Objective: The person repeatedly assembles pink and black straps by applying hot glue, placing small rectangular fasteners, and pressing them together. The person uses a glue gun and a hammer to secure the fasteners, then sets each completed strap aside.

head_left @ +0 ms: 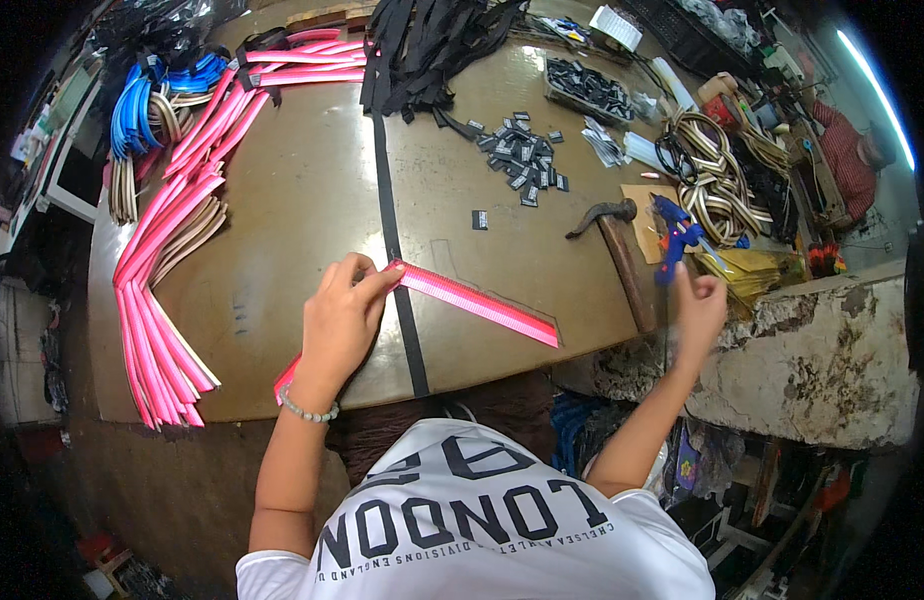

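Note:
My left hand (340, 310) pinches a pink webbing strap (482, 305) between thumb and fingers, where it crosses a long black strap (392, 215). One end of the pink strap slants right across the table; another part shows beneath my left wrist. The black strap runs from the far bundle to the near table edge. My right hand (700, 308), slightly blurred, is just below the handle of a blue glue gun (674, 240). Its fingers are partly curled and apart, with nothing visible in them. A hammer (624, 260) lies left of the glue gun.
Pink straps (172, 260) line the table's left side, beside blue coils (132, 115). Black straps (422, 60) are heaped at the far edge. Small black labels (520, 155) lie in a pile near a filled tray (587, 88). Coiled cord (707, 170) sits at right.

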### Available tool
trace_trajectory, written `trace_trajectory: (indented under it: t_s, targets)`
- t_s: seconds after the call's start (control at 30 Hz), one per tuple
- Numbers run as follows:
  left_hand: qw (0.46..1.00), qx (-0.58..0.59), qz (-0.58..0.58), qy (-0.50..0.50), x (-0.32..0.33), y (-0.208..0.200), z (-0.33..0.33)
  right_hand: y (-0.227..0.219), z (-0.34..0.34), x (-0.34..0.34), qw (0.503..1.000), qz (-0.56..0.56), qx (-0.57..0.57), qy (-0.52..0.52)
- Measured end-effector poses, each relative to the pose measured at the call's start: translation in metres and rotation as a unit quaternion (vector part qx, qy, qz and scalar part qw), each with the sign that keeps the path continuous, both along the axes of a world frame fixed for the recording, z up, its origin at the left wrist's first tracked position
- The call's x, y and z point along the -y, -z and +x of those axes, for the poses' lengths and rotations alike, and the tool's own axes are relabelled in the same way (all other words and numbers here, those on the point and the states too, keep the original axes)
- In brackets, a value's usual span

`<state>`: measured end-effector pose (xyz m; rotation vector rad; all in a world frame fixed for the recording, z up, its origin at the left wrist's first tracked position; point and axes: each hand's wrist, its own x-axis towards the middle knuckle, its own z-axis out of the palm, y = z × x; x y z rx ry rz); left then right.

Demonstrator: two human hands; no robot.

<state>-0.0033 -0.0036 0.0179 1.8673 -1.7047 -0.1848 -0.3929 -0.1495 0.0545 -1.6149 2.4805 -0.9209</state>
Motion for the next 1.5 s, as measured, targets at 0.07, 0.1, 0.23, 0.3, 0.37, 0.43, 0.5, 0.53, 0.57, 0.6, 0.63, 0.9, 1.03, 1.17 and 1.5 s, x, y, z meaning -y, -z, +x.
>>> trace_trajectory:
  t_s: [0.07,0.1,0.23,0.3,0.37,0.43,0.5,0.53,0.57,0.6,0.63,0.9,1.03,1.17,1.5]
  targets:
    - [1.0,0.009,-0.001,0.011,0.0,0.0,-0.003,0.031,-0.023,0.035,0.959,-0.115,0.231,-0.12]
    - [1.0,0.008,-0.005,0.006,0.0,-0.001,-0.004,0.04,-0.027,0.05,0.952,-0.11,0.188,-0.218]
    - [0.999,-0.021,-0.034,-0.034,-0.001,0.001,-0.006,0.017,-0.003,0.072,0.986,0.01,-0.014,-0.165]
    - [0.997,-0.031,-0.058,-0.052,-0.002,0.002,-0.005,-0.023,0.028,0.064,0.973,-0.013,-0.09,-0.212]
    - [0.998,-0.025,-0.045,-0.046,-0.003,0.003,-0.003,-0.045,0.074,0.045,0.946,-0.078,0.109,-0.296]
    - [0.998,-0.027,-0.041,-0.042,-0.002,0.005,-0.002,-0.052,0.114,0.015,0.885,-0.006,0.247,-0.394]
    - [0.998,-0.025,-0.046,-0.041,-0.002,0.005,-0.001,-0.042,0.149,0.0,0.821,0.089,0.224,-0.518]
    - [0.998,-0.023,-0.049,-0.039,-0.002,0.005,-0.001,-0.035,0.164,-0.001,0.787,0.098,0.159,-0.588]
    - [0.998,-0.029,-0.05,-0.039,-0.002,0.005,-0.001,-0.03,0.172,-0.004,0.778,0.103,0.133,-0.606]
    - [0.997,-0.034,-0.052,-0.039,-0.002,0.005,-0.002,-0.024,0.178,-0.005,0.758,0.093,0.109,-0.637]
    - [0.997,-0.041,-0.055,-0.041,-0.002,0.005,-0.002,-0.018,0.185,-0.003,0.762,0.1,0.11,-0.63]
    - [0.996,-0.038,-0.064,-0.04,-0.002,0.006,-0.001,-0.012,0.191,-0.002,0.773,0.125,0.057,-0.62]
    - [0.997,-0.042,-0.057,-0.043,-0.002,0.007,-0.001,-0.006,0.182,-0.012,0.759,0.111,0.072,-0.638]
    - [0.997,-0.026,-0.061,-0.036,-0.002,0.007,-0.001,-0.008,0.169,-0.031,0.74,0.15,0.077,-0.652]
    - [0.997,-0.048,-0.042,-0.04,-0.003,0.005,-0.001,0.009,0.029,0.037,0.963,-0.14,0.132,-0.191]
